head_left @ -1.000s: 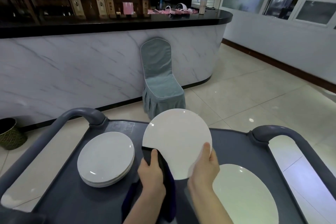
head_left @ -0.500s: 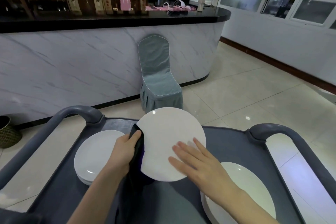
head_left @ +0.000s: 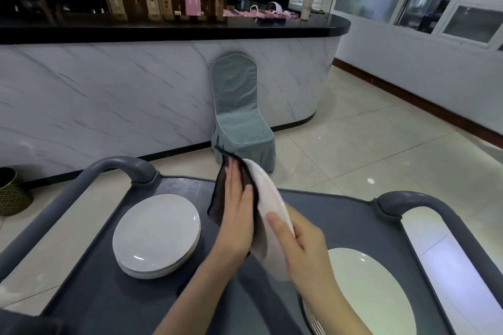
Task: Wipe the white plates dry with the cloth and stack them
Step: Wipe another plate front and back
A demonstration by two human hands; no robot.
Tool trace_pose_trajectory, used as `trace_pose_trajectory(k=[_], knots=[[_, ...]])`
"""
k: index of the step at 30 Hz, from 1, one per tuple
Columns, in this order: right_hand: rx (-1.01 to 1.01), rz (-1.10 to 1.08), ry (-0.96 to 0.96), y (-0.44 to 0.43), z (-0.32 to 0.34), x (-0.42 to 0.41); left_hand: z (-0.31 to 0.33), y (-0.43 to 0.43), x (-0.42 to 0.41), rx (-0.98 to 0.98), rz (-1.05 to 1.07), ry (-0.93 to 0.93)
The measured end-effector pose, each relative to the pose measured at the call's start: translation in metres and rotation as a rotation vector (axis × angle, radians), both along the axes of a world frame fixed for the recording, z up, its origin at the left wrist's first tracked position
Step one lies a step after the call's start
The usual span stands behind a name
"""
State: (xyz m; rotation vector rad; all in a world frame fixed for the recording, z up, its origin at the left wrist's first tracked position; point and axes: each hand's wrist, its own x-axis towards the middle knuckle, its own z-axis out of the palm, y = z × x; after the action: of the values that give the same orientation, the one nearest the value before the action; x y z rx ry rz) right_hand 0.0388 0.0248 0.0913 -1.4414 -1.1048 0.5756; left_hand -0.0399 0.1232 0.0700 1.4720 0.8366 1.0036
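A white plate (head_left: 268, 196) is held on edge above the cart, tilted with its top away from me. My left hand (head_left: 239, 215) lies flat with straight fingers and presses a dark cloth (head_left: 220, 198) against the plate's left face. My right hand (head_left: 302, 247) grips the plate's near rim, thumb over the edge and fingers behind it. A stack of white plates (head_left: 156, 234) sits on the left of the cart. Another stack of white plates (head_left: 373, 288) lies at the right, partly behind my right forearm.
The plates rest on a dark grey cart top (head_left: 343, 220) with raised grey handles at the left (head_left: 122, 168) and right (head_left: 424, 204). Beyond it stand a grey covered chair (head_left: 239, 117), a marble-fronted counter (head_left: 109, 100) and a woven basket (head_left: 11, 193) on the floor.
The plate has turned from facing me to edge-on. My left hand went from its left rim to flat on its face with the cloth. My right hand now grips the near rim.
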Motion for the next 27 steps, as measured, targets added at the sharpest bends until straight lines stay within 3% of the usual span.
trace_pose_trajectory(k=[3,6,8,12,14,17,20,23,27], knots=[[0.008,-0.080,0.229,0.010,0.011,0.008,-0.005,-0.011,0.002,0.471,-0.085,0.122],[-0.008,-0.092,0.346,0.014,0.016,0.015,-0.018,-0.022,0.007,0.668,-0.167,0.239],[-0.023,-0.105,0.323,0.011,0.014,0.013,-0.021,-0.012,0.009,0.621,-0.178,0.224],[-0.085,-0.116,0.150,-0.001,0.005,0.009,-0.015,0.015,0.010,0.157,-0.151,0.097],[-0.072,-0.130,0.207,-0.001,0.004,0.013,-0.017,0.011,0.008,0.195,-0.173,0.175],[-0.048,-0.191,0.339,0.006,0.004,0.018,-0.026,-0.012,0.006,0.554,-0.206,0.276],[-0.069,-0.188,0.346,0.008,0.000,0.019,-0.033,-0.020,0.007,0.673,-0.256,0.348],[-0.083,-0.156,0.346,0.002,-0.007,0.018,-0.030,-0.003,0.009,0.596,-0.271,0.325],[-0.100,-0.153,0.373,-0.004,-0.009,0.018,-0.045,0.027,0.008,0.190,-0.213,0.199]])
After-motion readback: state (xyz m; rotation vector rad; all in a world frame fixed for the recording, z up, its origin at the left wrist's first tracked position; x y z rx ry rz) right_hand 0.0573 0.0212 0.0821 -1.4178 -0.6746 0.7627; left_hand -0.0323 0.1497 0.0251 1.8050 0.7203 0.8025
